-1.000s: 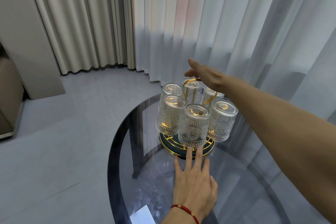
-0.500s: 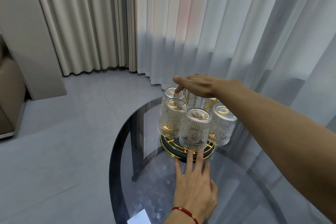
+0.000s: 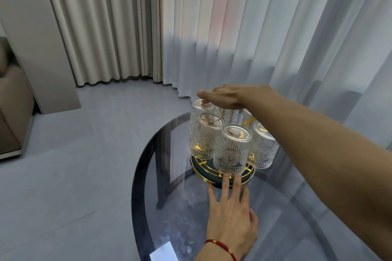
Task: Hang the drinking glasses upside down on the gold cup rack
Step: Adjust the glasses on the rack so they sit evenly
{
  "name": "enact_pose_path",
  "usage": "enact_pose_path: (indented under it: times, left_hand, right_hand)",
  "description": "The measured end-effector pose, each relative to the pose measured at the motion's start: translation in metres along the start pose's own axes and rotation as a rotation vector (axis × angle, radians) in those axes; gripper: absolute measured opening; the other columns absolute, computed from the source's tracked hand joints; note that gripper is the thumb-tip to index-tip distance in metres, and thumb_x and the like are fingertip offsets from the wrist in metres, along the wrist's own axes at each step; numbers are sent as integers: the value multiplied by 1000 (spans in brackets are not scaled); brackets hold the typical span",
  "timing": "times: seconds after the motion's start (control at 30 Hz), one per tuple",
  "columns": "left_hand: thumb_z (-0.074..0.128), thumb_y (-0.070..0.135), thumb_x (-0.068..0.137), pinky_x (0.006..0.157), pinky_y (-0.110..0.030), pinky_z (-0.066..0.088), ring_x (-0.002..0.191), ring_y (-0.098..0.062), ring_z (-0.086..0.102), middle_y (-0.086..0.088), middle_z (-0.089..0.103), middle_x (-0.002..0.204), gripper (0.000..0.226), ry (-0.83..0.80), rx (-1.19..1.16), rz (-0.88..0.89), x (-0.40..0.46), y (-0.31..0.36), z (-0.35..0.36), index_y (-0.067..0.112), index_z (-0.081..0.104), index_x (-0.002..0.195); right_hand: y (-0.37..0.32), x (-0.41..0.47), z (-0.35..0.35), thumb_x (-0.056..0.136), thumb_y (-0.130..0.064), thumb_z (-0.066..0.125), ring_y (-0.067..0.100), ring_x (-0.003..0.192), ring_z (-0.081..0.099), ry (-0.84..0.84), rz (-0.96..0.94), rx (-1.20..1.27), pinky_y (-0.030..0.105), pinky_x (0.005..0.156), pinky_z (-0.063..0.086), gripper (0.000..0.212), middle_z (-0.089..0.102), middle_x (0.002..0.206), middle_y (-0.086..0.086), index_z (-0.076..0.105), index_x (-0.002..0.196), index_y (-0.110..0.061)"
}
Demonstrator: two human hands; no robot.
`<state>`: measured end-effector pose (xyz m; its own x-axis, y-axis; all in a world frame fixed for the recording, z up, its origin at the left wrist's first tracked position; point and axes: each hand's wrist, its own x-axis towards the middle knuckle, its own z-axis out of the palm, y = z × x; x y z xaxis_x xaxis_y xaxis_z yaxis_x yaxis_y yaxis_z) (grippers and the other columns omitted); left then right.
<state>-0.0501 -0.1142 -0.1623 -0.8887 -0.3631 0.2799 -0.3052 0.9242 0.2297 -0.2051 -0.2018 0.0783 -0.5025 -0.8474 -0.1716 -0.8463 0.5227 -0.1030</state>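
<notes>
Head view, glasses (image 3: 231,150): all hung upside down on gold cup rack (image 3: 222,172), centre-right of frame, on glass desk (image 3: 169,207); rack looked full, task prob. near done.
Why: bases up, mouths down, so pegs carry them.
Left hand (image 3: 231,220): flat on desk, lower centre, fingers (image 3: 226,184) spread, tips touching rack base, likely steadying it.
Right hand (image 3: 224,96): reached over rack top, palm down, fingers loosely apart, gripping nothing; fingertip on back-left glass base.

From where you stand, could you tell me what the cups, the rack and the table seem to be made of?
Cups: clear pressed glass, ribbed with a flower medallion. Rack: probably metal, shiny gold finish with a dark base. Table: smoky tinted glass; the floor shows through.
</notes>
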Motion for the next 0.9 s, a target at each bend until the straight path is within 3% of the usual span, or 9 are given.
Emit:
enact_pose_path:
  times: [0.13, 0.27, 0.33, 0.47, 0.63, 0.7, 0.8, 0.9]
  left_hand:
    - [40, 42, 91, 111, -74, 11, 151, -36, 12, -6, 24, 164, 54, -3, -12, -1, 0, 1, -1, 20, 50, 139]
    - [34, 43, 93, 113, -72, 1, 152, -34, 0, -4, 12, 167, 56, -56, -40, -8, 2, 0, -3, 20, 43, 144]
    - [34, 43, 93, 113, -72, -1, 152, -34, -1, -4, 11, 167, 57, -65, -47, -9, 2, 0, -4, 20, 42, 144]
    - [32, 45, 94, 114, -71, -3, 152, -34, -4, -4, 8, 168, 58, -96, -50, -14, 2, 0, -5, 21, 39, 147]
    - [32, 44, 94, 113, -71, -2, 152, -34, -3, -4, 10, 167, 57, -97, -40, -14, 2, 1, -4, 21, 40, 146]
    - [33, 44, 93, 113, -71, -1, 152, -34, 0, -4, 12, 167, 56, -83, -39, -15, 3, 1, -4, 21, 43, 144]
    - [36, 42, 93, 112, -71, 2, 152, -34, 3, -5, 16, 166, 54, -69, -36, -16, 1, 1, -4, 20, 46, 142]
    - [43, 40, 91, 110, -73, 21, 149, -36, 20, -8, 31, 161, 49, -33, 6, -6, -2, 3, -6, 18, 57, 132]
  right_hand:
    - [0, 1, 1, 85, -78, 12, 35, 144, 38, 40, -35, 9, 55, 114, 28, 90, 42, 159, 14, 54, 146, -25]
    - [6, -2, 0, 89, -44, 32, 38, 114, 60, 193, -167, 24, 52, 101, 48, 64, 67, 129, 20, 69, 117, -1]
    - [8, -6, 0, 83, -33, 39, 33, 109, 63, 223, -205, -19, 49, 98, 52, 54, 72, 123, 14, 74, 113, -5]
    - [6, -11, 5, 80, -18, 47, 26, 122, 59, 140, -200, -123, 51, 106, 47, 53, 69, 133, 0, 69, 128, -24]
    - [8, -18, 9, 83, -14, 54, 26, 126, 56, 182, -196, -139, 50, 108, 43, 54, 64, 140, 0, 65, 134, -26]
    - [10, -28, 11, 84, -15, 56, 27, 120, 61, 287, -221, -82, 45, 104, 46, 50, 66, 137, 3, 67, 132, -23]
    - [12, -49, 23, 86, -17, 57, 26, 107, 65, 575, -265, -8, 43, 96, 51, 35, 75, 118, 5, 74, 117, -16]
    - [11, -75, 46, 89, -22, 59, 21, 91, 64, 762, -257, 38, 45, 89, 51, 21, 76, 96, 1, 77, 100, -15]
